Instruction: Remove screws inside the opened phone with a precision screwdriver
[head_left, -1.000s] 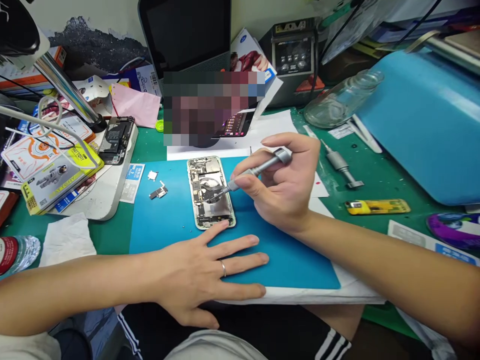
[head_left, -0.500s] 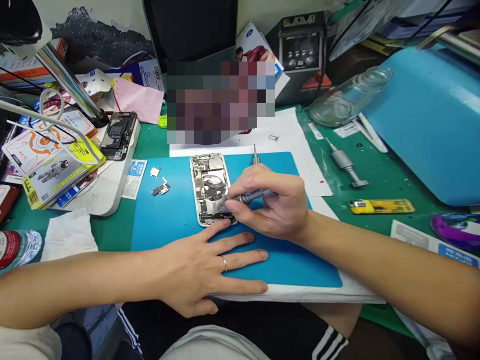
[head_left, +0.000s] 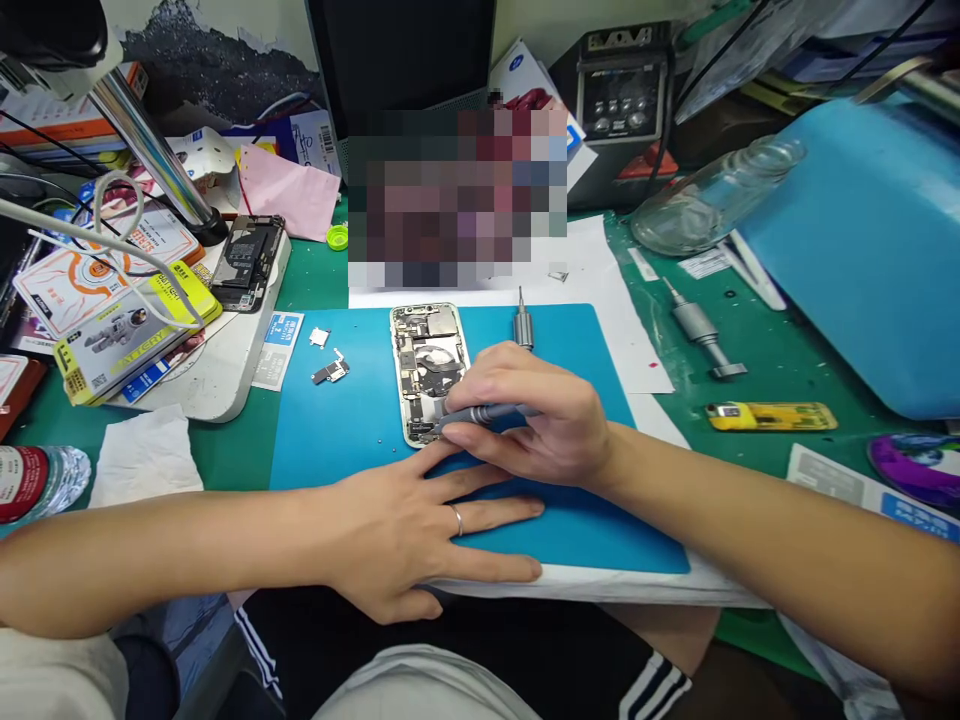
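Note:
On the blue mat (head_left: 337,410) stands an opened phone (head_left: 429,365) with its inner parts bare. My right hand (head_left: 540,415) is closed around a slim grey pen-shaped tool (head_left: 484,412) with a ringed grip. Its front end lies over the phone's lower part; the exact tip is hard to make out. My left hand (head_left: 420,530) is spread out flat on the mat, palm down, its index finger at the phone's bottom edge and partly behind my right hand. Left of the phone lie a small metal plate (head_left: 319,337) and a dark bracket piece (head_left: 331,369).
A grey screwdriver (head_left: 523,325) stands behind my right hand. Further right are another grey driver (head_left: 699,328), a yellow cutter-like item (head_left: 772,416) and a glass jar (head_left: 705,205). At left, a second opened phone (head_left: 247,262) and a battery box (head_left: 127,335) rest on a white device.
The camera view has shifted slightly, so the scene sits a little further right. My right hand has tipped the grey tool flatter over the phone's lower end. My left hand stays spread.

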